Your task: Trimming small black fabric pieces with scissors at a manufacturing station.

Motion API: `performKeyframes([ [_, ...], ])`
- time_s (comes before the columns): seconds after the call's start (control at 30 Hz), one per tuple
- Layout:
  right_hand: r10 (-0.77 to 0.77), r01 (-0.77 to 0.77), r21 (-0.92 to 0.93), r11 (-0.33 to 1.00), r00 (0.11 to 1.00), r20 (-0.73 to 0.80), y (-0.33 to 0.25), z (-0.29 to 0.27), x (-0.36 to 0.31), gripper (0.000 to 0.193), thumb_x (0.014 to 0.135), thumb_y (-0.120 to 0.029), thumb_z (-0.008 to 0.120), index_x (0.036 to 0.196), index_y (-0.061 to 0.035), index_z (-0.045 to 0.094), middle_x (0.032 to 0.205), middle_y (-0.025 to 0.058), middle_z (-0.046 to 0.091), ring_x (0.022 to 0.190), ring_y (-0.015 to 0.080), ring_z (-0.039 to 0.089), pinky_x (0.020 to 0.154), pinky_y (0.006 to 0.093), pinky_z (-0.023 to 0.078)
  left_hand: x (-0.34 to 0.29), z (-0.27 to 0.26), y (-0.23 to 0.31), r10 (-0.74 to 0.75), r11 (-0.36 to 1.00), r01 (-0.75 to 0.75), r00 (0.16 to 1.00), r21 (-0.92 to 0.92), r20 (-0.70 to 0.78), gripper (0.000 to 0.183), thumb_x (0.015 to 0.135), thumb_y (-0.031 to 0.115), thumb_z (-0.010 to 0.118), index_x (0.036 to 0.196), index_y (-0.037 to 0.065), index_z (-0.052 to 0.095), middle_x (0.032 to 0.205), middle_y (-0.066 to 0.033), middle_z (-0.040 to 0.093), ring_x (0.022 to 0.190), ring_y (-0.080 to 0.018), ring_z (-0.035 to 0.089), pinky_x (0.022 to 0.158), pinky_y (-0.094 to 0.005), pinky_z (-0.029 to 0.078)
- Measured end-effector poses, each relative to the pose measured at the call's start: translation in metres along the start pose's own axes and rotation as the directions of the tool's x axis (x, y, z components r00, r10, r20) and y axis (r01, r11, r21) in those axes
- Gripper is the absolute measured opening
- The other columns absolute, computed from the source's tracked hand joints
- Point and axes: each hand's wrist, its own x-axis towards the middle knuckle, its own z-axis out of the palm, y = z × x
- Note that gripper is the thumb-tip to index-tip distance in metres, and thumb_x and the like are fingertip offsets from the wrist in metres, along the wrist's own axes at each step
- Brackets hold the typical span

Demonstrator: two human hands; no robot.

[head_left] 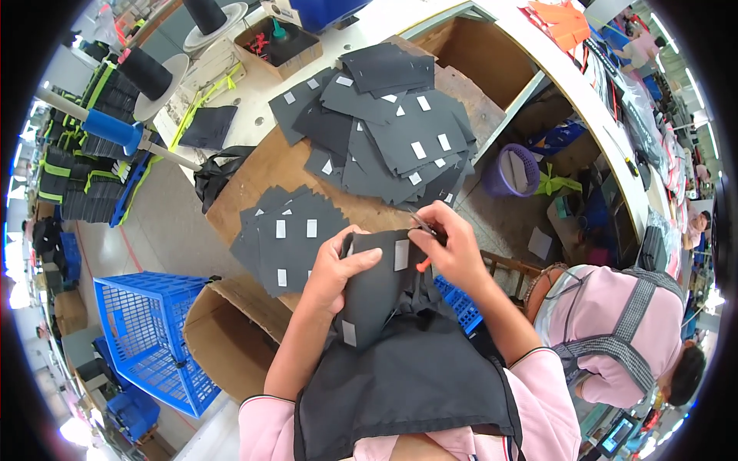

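Note:
My left hand [338,265] is closed on a dark grey fabric piece [373,288], its thumb lying over the top part. The piece is curved in front of my apron and bears white rectangular patches. In my right hand [450,242] is a pair of small thread snips [419,223], with metal blades and an orange end showing below the fingers. This hand is at the upper right edge of the piece; whether the blades touch it I cannot tell. Ahead lies a heap of similar grey pieces [419,138]. A smaller stack of grey pieces [284,238] lies to the left.
The pieces lie on a brown board [238,192]. A blue plastic crate [154,338] and an open cardboard box [231,323] stand at left. A purple basket [511,170] is under the table to the right. A person in pink [615,330] sits close at my right.

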Motion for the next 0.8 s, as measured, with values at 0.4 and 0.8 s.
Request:
performKeyframes([
  [0.4, -0.389, 0.267, -0.5, 0.824, 0.908, -0.156, -0.003, 0.004, -0.03, 0.034, 0.067, -0.007, 0.072, 0.099, -0.0066, 0.061, 0.078, 0.0061, 0.056, 0.061, 0.0248, 0.055, 0.056, 0.0324, 0.044, -0.002, 0.003, -0.002, 0.094, 0.995, -0.09, 0.993, 0.05, -0.075, 0.022, 0.076, -0.001, 0.064, 0.078, 0.01, 0.045, 0.07, 0.0027, 0.053, 0.06, -0.0033, 0.049, 0.053, -0.0203, 0.042],
  [0.8, -0.424, 0.295, -0.517, 0.803, 0.893, -0.148, -0.004, 0.006, -0.035, 0.034, 0.067, -0.008, 0.072, 0.098, -0.0067, 0.061, 0.078, 0.0055, 0.058, 0.062, 0.0227, 0.055, 0.054, 0.0317, 0.043, -0.007, 0.003, 0.003, 0.089, 0.996, -0.087, 0.995, 0.03, -0.055, 0.021, 0.076, -0.002, 0.063, 0.083, 0.008, 0.047, 0.072, 0.0013, 0.056, 0.061, -0.0035, 0.051, 0.052, -0.0209, 0.042],
])
